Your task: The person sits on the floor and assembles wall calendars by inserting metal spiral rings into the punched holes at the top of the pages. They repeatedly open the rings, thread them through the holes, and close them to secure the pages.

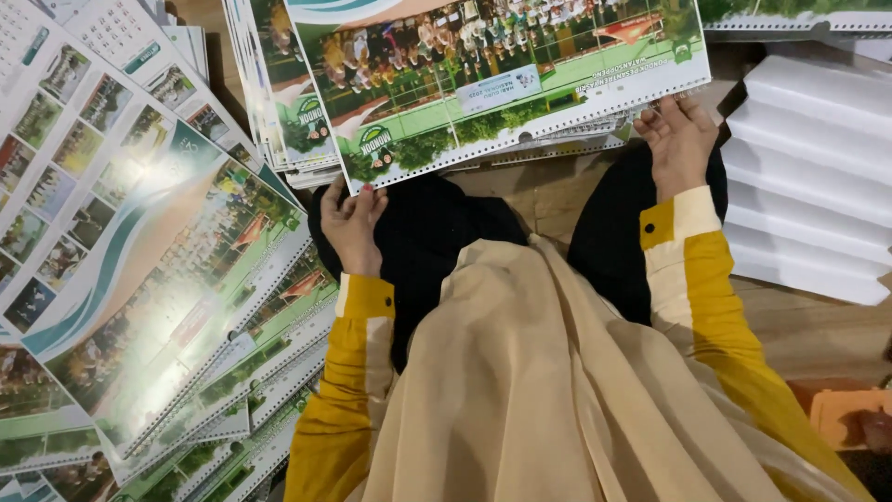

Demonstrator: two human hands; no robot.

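A large glossy printed sheet (pixel 502 84) with a green photo scene and a punched row of holes along its near edge lies on top of a pile in front of me. My left hand (pixel 351 223) grips its near left corner. At the near right corner, my right hand (pixel 678 139) holds the punched edge with the fingers curled under it. Both arms wear yellow sleeves with cream cuffs. Under the sheet sits a stack of similar punched sheets (pixel 557 149).
A fanned spread of printed calendar sheets (pixel 158 307) covers the floor at my left. Stacks of white sheets (pixel 808 186) stand at the right. A beige cloth (pixel 520 390) drapes over my lap. An orange object (pixel 850 414) lies at the lower right.
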